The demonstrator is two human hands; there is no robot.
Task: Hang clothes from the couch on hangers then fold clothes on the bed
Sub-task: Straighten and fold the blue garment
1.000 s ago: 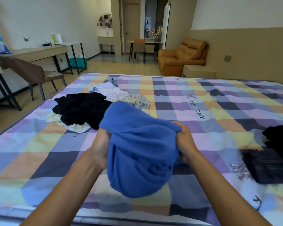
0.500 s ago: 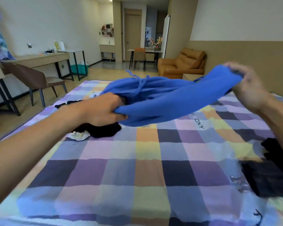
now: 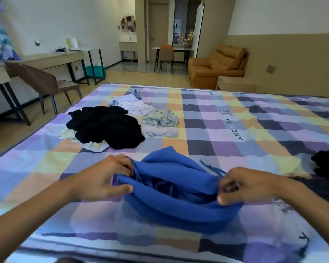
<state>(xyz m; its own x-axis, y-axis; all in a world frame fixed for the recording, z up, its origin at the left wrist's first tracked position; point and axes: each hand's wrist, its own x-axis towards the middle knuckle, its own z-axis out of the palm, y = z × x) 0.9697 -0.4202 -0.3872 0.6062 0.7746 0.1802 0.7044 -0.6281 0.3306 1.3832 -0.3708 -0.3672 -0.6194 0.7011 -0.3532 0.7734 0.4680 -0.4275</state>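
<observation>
Both hands, left (image 3: 101, 179) and right (image 3: 243, 184), grip blue garment (image 3: 179, 194) on bedsheet (image 3: 235, 152) printed "TRI ONY".

Brown chair (image 3: 44, 82) beside desk (image 3: 51, 60)

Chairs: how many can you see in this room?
2. A brown chair stands at the desk on the left; an orange chair sits at the far table. Others may be hidden.

garment (image 3: 177, 202) on bed (image 3: 226, 149); clothes pile (image 3: 110, 124) behind, perhaps left.
</observation>
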